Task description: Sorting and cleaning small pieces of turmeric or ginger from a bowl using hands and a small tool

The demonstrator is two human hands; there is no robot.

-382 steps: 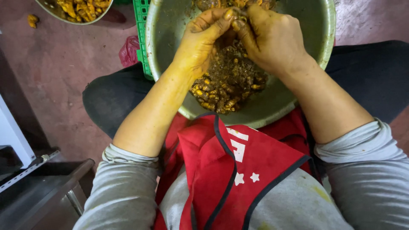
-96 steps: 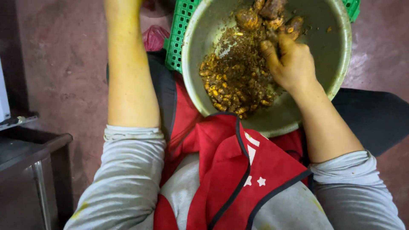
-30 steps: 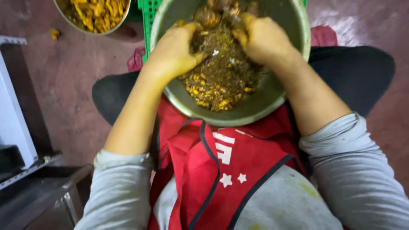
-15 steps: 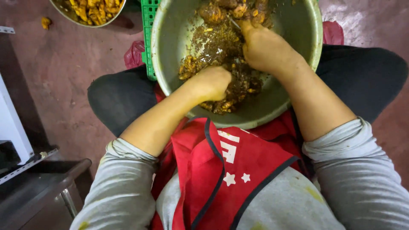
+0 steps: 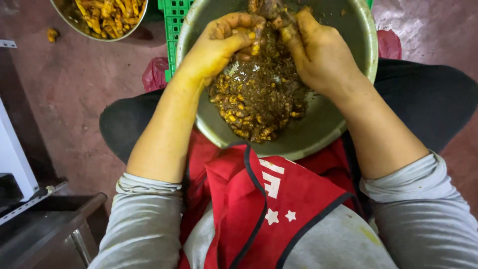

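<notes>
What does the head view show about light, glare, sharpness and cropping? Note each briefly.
Head view: even overhead light; soft glare on the metal bowl's rim; left hand and right hand sharp over the brown mixture; second bowl cropped at the top; lower-left corner dim.

Reddish-brown floor [image 5: 74,104] underfoot, worn and stained. Up past the left hand [image 5: 219,45], a green plastic crate [image 5: 174,20] sits on it, just beyond the big metal bowl [image 5: 318,134]. Further out to the left of that hand, a second metal bowl [image 5: 64,15] of yellow pieces rests on the floor, with one loose yellow piece [image 5: 52,35] lying just beside it.
</notes>
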